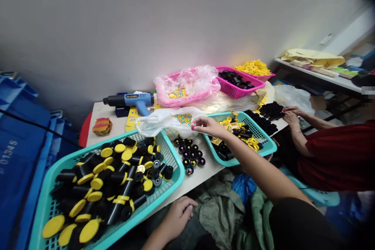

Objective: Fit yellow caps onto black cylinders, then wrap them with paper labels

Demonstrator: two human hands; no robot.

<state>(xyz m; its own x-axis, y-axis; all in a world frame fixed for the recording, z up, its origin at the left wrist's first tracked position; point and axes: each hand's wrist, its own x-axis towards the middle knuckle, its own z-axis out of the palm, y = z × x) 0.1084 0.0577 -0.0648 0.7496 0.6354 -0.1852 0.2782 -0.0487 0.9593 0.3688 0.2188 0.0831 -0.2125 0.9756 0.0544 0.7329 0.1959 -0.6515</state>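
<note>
My right hand (206, 126) reaches forward over the table, fingers pinched at the mouth of a clear plastic bag (159, 122) holding small coloured beads (183, 118). Just below it stand several small black cups (190, 155) on the white table (117, 125), some with beads inside. My left hand (180, 213) rests curled at the table's near edge, beside a teal basket (52, 197) full of black tubes with yellow caps (117, 175); nothing shows in it.
A second teal basket (268, 146) holds black and yellow parts. Pink baskets (234, 91) sit at the back, one with a bag of beads. A blue heat gun (133, 100) lies at the far left. A person in red (336, 156) handles black parts (268, 115) at right. Blue crates (20, 133) stand at left.
</note>
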